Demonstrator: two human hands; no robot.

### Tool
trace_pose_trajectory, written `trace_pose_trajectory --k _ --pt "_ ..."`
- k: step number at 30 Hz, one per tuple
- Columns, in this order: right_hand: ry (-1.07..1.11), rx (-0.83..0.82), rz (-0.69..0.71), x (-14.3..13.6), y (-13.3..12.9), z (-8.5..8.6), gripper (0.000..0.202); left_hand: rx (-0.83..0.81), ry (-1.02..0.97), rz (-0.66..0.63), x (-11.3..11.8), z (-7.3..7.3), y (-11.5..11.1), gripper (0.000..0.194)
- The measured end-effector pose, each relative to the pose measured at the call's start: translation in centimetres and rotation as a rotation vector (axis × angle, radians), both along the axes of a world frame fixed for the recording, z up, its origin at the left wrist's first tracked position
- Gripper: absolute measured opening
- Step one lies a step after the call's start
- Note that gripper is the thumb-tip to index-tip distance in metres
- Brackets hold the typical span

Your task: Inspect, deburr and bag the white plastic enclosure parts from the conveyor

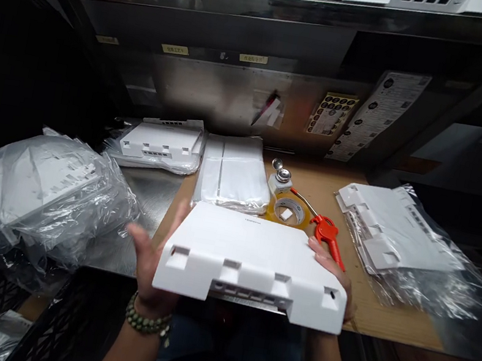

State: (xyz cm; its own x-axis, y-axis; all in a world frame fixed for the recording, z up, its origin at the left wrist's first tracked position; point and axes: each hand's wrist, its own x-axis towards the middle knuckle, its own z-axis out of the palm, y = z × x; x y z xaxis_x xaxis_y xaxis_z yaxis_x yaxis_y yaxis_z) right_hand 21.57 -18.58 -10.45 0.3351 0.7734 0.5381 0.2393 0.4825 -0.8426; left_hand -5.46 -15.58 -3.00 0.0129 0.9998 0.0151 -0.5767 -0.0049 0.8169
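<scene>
A white plastic router housing is held level over the front edge of the bench, its slotted port side facing me. My left hand supports its left end, thumb spread away from it and the other fingers partly hidden behind it. My right hand grips the right end, with fingers over the top corner. Just behind the housing lie a stack of clear plastic bags, a roll of yellow tape and a red-handled tool.
Bagged white housings lie at the left, back left and right. A small metal-topped bottle stands behind the tape. A metal shelf edge crosses above. A black crate sits low at the left.
</scene>
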Motion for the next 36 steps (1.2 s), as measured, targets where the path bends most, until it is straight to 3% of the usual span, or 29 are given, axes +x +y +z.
trace_pose_trajectory --k 2,4,6,9,13,18,30,33,36 --pt "-0.105 0.071 0.012 0.2 0.0 0.2 0.025 -0.150 -0.062 -0.211 -0.2 0.2 0.2 0.083" --pt "-0.189 0.082 0.047 0.4 0.1 0.4 0.026 -0.131 -0.062 -0.285 -0.4 0.1 0.3 0.069" --pt "-0.147 0.016 0.048 0.5 0.1 0.4 0.035 -0.070 -0.041 -0.254 -0.5 -0.3 0.3 0.064" --pt "0.063 -0.180 0.006 0.7 -0.3 0.0 0.045 -0.053 0.015 -0.158 -0.5 -0.9 -0.1 0.076" --pt "0.277 -0.413 0.187 1.2 -2.1 -0.5 0.040 -0.099 0.019 -0.017 -0.5 -1.3 -0.5 0.088" --pt "0.402 -0.401 0.361 0.6 -3.6 0.2 0.041 -0.103 -0.014 0.074 -0.8 -1.7 -0.5 0.093" --pt "0.300 -0.441 0.352 -0.6 -3.8 1.9 0.053 -0.428 -0.028 0.133 -2.6 -3.8 -0.8 0.092" --pt "0.274 -0.441 0.337 -0.6 -3.7 2.1 0.051 -0.403 -0.025 0.145 -2.9 -4.0 -0.5 0.089" --pt "0.261 -0.435 0.335 -0.2 -3.5 2.4 0.043 -0.266 0.057 0.073 -3.6 -3.5 0.3 0.069"
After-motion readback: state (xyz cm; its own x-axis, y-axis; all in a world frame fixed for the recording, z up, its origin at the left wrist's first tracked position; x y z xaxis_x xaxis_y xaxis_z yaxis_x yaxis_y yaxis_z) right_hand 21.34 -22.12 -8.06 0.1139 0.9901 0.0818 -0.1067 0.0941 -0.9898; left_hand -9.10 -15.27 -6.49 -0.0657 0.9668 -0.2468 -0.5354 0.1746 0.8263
